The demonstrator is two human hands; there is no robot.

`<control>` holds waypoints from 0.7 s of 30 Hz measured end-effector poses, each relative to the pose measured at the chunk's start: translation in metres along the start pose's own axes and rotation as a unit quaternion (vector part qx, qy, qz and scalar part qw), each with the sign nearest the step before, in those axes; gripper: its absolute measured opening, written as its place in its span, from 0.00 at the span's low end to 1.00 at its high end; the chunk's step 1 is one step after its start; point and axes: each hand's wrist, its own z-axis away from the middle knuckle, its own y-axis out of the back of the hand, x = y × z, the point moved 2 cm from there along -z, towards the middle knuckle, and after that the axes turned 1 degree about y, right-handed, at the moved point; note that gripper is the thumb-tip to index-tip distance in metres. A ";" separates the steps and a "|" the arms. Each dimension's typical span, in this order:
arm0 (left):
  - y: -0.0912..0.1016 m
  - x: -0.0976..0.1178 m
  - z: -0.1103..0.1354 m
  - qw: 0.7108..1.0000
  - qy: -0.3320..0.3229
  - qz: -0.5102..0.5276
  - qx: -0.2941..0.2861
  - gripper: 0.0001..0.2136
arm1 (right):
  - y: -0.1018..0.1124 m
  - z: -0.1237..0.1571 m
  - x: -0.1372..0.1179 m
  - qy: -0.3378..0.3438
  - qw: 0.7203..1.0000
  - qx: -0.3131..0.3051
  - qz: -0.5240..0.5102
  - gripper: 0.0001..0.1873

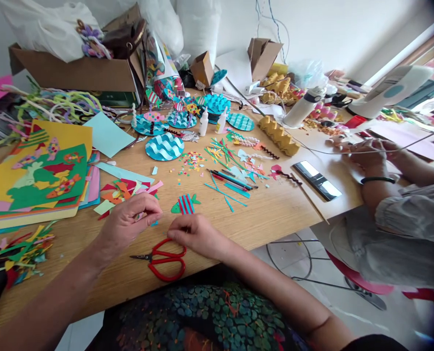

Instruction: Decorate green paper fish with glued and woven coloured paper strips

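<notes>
My left hand [134,219] is over the table with thumb and fingers pinched together; anything between them is too small to make out. A tiny blue paper bit shows by its fingertips. My right hand [197,235] has its fingers curled and pressed together, and what they may hold is hidden. Just below it lie red-handled scissors [167,261], blades pointing left, their upper loop close to my fingertips. Beyond both hands rests a paper fish [185,204] with a green head and tail and red and blue stripes. Cut paper scraps [120,192] lie behind my left hand.
Stacked coloured paper [56,204] lies at left. Pens [233,179], glue bottles [203,122], a wavy blue disc [164,147] and paper strips are beyond the fish. A phone [316,180] and a thin stick [314,202] lie right, near another person's hands [370,153].
</notes>
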 end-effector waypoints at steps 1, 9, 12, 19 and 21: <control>-0.001 0.004 0.000 1.000 -0.016 -0.011 0.001 0.03 | 0.005 0.000 0.003 -0.039 0.993 0.018 -0.109 0.11; -0.012 0.023 -0.002 0.990 -0.107 -0.086 -0.042 0.05 | 0.017 -0.002 0.005 -0.160 0.865 -0.054 -0.472 0.15; -0.013 0.022 -0.002 0.976 -0.164 -0.133 -0.048 0.06 | 0.019 -0.001 0.004 -0.164 0.852 -0.054 -0.494 0.14; -0.014 0.017 0.002 0.937 -0.264 -0.223 -0.055 0.07 | 0.021 -0.001 0.004 -0.179 0.856 -0.049 -0.483 0.14; -0.014 0.016 0.002 0.935 -0.266 -0.225 -0.060 0.07 | 0.021 -0.001 0.005 -0.177 0.855 -0.049 -0.484 0.12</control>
